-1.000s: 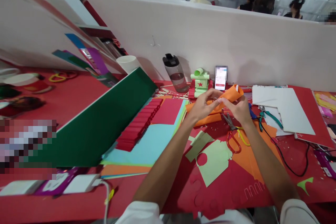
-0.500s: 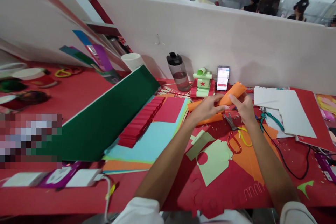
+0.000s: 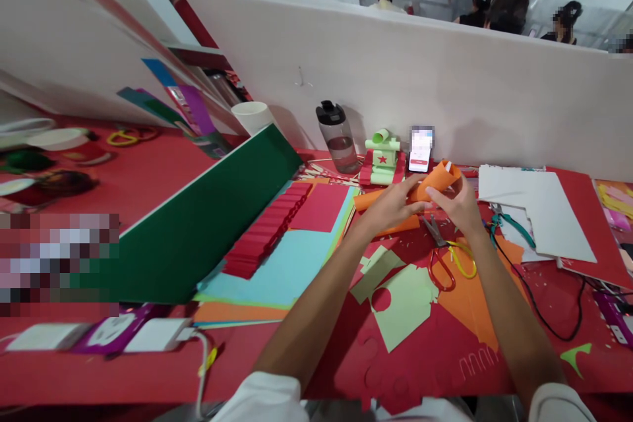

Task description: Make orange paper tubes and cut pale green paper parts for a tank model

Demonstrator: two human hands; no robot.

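Observation:
An orange paper roll [image 3: 437, 182] is held between both hands over the red table. My left hand [image 3: 398, 203] grips its left end, fingers partly hidden. My right hand [image 3: 459, 201] is wrapped round its right end, the thumb pressed on the near side. Beneath my left hand lie other rolled orange pieces [image 3: 401, 225]. Scissors [image 3: 437, 237] with one red and one yellow handle rest just below the hands. Behind the roll stands a green and red paper model [image 3: 383, 158] with a star, beside a lit phone [image 3: 420, 150].
Left of my arm are stacked coloured sheets [image 3: 277, 277], red corrugated strips [image 3: 267, 231] and a leaning green board [image 3: 198, 231]. A water bottle [image 3: 337, 142] stands behind. Cut green paper [image 3: 403, 316], teal pliers [image 3: 514, 227] and white board [image 3: 554, 211] lie at the right. A cable [image 3: 539, 313] crosses there.
The orange roll has tipped: its right end is lower and its open end now shows. Both hands keep hold, and my right hand has shifted slightly.

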